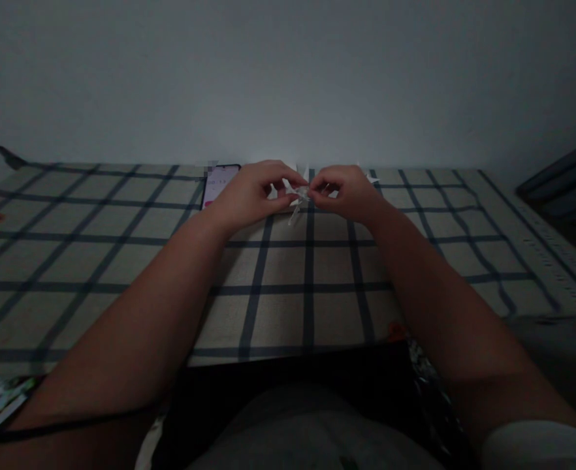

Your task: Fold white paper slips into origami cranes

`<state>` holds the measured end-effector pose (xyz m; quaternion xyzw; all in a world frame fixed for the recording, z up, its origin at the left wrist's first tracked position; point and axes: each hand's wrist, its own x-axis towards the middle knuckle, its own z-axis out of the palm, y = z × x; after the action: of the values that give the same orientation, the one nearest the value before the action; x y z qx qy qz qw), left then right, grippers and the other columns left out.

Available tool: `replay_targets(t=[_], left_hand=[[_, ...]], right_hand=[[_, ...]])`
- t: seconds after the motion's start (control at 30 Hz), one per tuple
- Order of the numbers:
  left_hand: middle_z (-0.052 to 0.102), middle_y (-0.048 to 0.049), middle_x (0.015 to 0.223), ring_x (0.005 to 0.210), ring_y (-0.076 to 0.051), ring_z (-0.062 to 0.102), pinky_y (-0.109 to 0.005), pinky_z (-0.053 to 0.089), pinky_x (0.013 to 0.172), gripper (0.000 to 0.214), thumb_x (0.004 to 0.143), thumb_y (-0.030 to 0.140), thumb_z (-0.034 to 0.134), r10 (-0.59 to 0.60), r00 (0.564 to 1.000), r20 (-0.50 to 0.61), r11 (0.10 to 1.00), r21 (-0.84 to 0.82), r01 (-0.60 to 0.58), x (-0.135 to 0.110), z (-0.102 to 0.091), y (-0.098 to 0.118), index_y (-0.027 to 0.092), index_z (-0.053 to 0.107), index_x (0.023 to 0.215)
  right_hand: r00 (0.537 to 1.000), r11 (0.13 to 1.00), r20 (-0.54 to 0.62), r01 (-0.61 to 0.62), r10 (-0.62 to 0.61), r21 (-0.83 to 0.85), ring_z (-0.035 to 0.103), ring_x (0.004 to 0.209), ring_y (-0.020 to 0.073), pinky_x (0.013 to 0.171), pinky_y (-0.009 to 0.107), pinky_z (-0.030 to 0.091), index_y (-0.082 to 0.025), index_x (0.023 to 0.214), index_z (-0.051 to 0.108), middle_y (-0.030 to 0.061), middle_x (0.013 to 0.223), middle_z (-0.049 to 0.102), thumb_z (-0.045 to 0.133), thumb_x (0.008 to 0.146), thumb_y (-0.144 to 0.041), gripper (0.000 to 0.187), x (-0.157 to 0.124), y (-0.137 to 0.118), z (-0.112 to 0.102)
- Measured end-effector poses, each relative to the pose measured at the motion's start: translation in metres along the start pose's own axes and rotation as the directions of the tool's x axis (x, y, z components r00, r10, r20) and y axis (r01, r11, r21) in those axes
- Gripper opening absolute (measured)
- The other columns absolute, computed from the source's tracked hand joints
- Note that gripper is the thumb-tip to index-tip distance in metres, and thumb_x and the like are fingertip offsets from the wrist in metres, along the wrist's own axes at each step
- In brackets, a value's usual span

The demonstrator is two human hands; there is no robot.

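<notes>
Fingers of the left hand [251, 196] and right hand [345, 190] pinch a small clear plastic piece [302, 193] between them, over the checked cloth [285, 267]; a lit phone [219, 183] lies beside the left hand.

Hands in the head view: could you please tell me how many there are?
2: the left hand, left of centre beside the phone, and the right hand, right of centre, both at a small clear item. No other hand shows.
</notes>
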<state>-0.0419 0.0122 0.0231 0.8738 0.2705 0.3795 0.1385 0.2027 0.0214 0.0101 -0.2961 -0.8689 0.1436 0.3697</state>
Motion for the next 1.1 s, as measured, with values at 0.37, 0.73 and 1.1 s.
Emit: replay_targets(t=[0.37, 0.73, 1.1], left_hand=[[0.078, -0.0024, 0.092, 0.085, -0.02, 0.072, -0.033, 0.053, 0.084, 0.013, 0.09, 0.032, 0.071, 0.105, 0.987, 0.125, 0.972, 0.199, -0.129, -0.0001, -0.0051, -0.0002, 0.024, 0.078, 0.095], [0.079, -0.0015, 0.086, 0.079, -0.018, 0.072, -0.031, 0.051, 0.076, 0.015, 0.089, 0.033, 0.069, 0.024, 0.996, 0.087, 0.984, 0.176, -0.039, -0.0025, -0.0045, 0.0051, 0.024, 0.08, 0.094], [0.08, -0.0027, 0.091, 0.082, -0.018, 0.072, -0.033, 0.055, 0.08, 0.009, 0.086, 0.03, 0.071, 0.088, 0.996, 0.02, 0.99, 0.112, -0.09, -0.0009, -0.0005, 0.0049, 0.022, 0.075, 0.083]], right_hand=[[0.997, 1.0, 0.081, -0.009, 0.01, -0.02, 0.058, 0.07, 0.0139, 0.068, 0.028, 0.044, -0.016, 0.086, 0.073, 0.0031, 0.078, 0.07, 0.068, 0.089, -0.031, 0.016, -0.0008, 0.0035, 0.0005], [0.998, 0.999, 0.062, -0.001, 0.003, -0.039, 0.059, 0.074, 0.015, 0.071, 0.029, 0.046, -0.016, 0.09, 0.075, 0.0042, 0.081, 0.072, 0.067, 0.09, -0.029, 0.015, -0.0001, 0.0015, -0.0009], [0.999, 1.0, 0.04, -0.031, 0.03, 0.004, 0.059, 0.074, 0.0151, 0.07, 0.029, 0.046, -0.017, 0.086, 0.073, 0.0042, 0.08, 0.071, 0.067, 0.089, -0.03, 0.015, -0.0001, -0.001, 0.0011]])
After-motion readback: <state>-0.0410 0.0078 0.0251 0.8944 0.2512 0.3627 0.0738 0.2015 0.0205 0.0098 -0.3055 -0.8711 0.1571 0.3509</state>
